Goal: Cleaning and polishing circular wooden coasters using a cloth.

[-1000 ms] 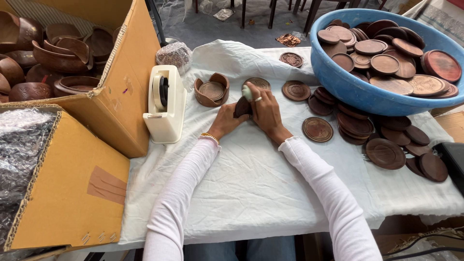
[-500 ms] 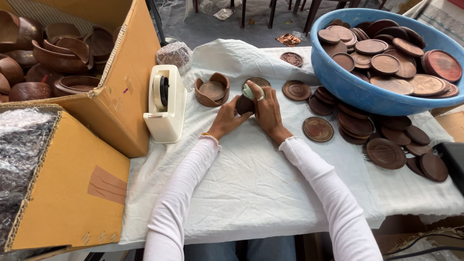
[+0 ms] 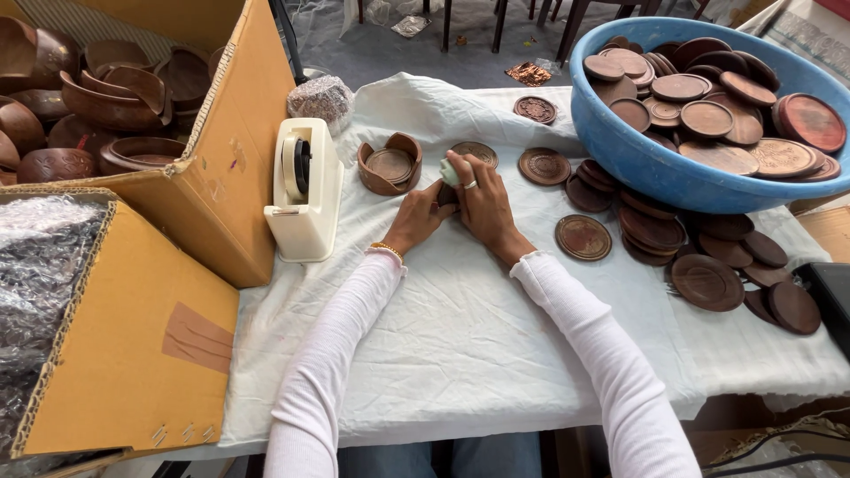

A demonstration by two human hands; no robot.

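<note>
Both my hands meet at the middle of the white-clothed table [image 3: 460, 336]. My left hand [image 3: 423, 212] grips a dark brown wooden piece [image 3: 447, 194] that is mostly hidden between the hands. My right hand [image 3: 482, 202] wears a ring and presses a small pale green pad [image 3: 450, 171] against that piece. Just beyond my hands sits a brown wooden coaster holder [image 3: 388, 165] with a round coaster in it, and a loose round coaster [image 3: 475, 153] lies beside it.
A blue plastic tub [image 3: 673, 168] of round wooden coasters stands at the right, with more coasters [image 3: 699, 257] spread below it. A cream tape dispenser [image 3: 304, 186] stands left of my hands. Cardboard boxes [image 3: 230, 168] at left hold wooden holders and bubble wrap [image 3: 40, 283].
My hands stay in the same spot; the right hand with the green pad has shifted slightly over the wooden piece.
</note>
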